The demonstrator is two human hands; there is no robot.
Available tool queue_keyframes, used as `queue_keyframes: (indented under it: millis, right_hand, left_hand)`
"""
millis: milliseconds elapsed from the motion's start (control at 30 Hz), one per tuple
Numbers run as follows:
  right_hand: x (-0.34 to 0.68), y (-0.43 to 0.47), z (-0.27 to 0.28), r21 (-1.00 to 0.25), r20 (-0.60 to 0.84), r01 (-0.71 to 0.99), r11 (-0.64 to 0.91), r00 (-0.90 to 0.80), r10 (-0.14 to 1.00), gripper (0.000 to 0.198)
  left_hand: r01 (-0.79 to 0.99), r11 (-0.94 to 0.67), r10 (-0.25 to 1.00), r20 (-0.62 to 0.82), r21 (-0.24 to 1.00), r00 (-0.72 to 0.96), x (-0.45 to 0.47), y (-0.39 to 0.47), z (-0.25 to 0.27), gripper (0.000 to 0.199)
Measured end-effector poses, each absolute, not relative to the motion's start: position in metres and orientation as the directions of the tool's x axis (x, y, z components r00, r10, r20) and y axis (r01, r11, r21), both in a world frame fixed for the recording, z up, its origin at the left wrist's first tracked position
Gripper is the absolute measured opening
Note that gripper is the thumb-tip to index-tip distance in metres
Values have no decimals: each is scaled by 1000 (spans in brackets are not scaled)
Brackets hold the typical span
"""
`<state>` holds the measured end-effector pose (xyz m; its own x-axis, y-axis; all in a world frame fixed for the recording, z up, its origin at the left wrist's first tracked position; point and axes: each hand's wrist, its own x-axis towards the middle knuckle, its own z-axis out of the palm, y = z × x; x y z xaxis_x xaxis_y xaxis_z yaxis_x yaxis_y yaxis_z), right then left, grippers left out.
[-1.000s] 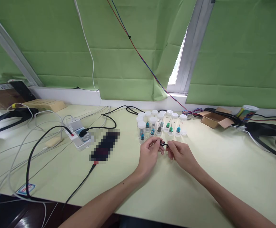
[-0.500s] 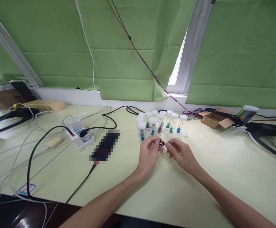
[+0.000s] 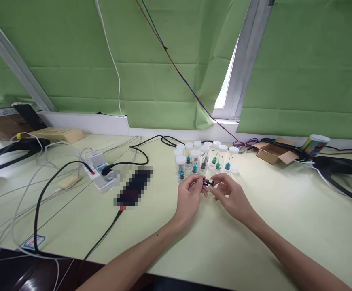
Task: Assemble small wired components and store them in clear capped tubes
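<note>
Close above the table, in the middle of the head view, my left hand pinches a small dark rod-like part between thumb and fingers. The part lies roughly level, with its black right end sticking out; its exact kind is too small to tell. My right hand is at that end, thumb below and index finger above, the tips slightly apart. Just beyond my hands stand several clear vials with white caps, holding blue, green and grey dispensing needles.
Left of my arms lie a pixelated dark device on a cable and a white power strip among loose cords. At the right are an opened cardboard box, a printed canister and a black strap-like frame. Green blinds hang behind the table.
My right fingertips have parted from their pinch on the dark part, and more of its black end shows. My left hand has hardly moved.
</note>
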<state>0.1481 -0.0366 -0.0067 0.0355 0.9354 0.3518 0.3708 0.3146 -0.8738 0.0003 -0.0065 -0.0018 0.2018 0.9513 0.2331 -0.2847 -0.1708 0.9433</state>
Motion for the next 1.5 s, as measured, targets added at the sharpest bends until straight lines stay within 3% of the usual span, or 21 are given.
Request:
queue_keyframes:
  millis: [267, 500, 633, 900, 1500]
  right_hand:
    - [148, -38, -4, -869, 324, 398, 295, 8, 946, 24]
    - [147, -37, -2, -859, 292, 449, 246, 36, 956, 43]
    - [148, -36, -4, -867, 338, 409, 284, 65, 939, 26]
    - [149, -37, -8, -863, 397, 361, 353, 52, 916, 25]
    - [146, -38, -2, -882, 344, 371, 291, 83, 935, 26]
  left_hand:
    - [-298, -169, 945, 240, 940, 222, 2, -6, -4, 20]
    - [-293, -159, 948, 229, 943, 220, 2, -7, -3, 21]
    - [-300, -178, 947, 246, 937, 206, 1, -7, -2, 22]
    - [-297, -173, 940, 248, 939, 236, 1, -8, -2, 19]
    - [-286, -169, 925, 251, 943, 284, 3, -6, -5, 19]
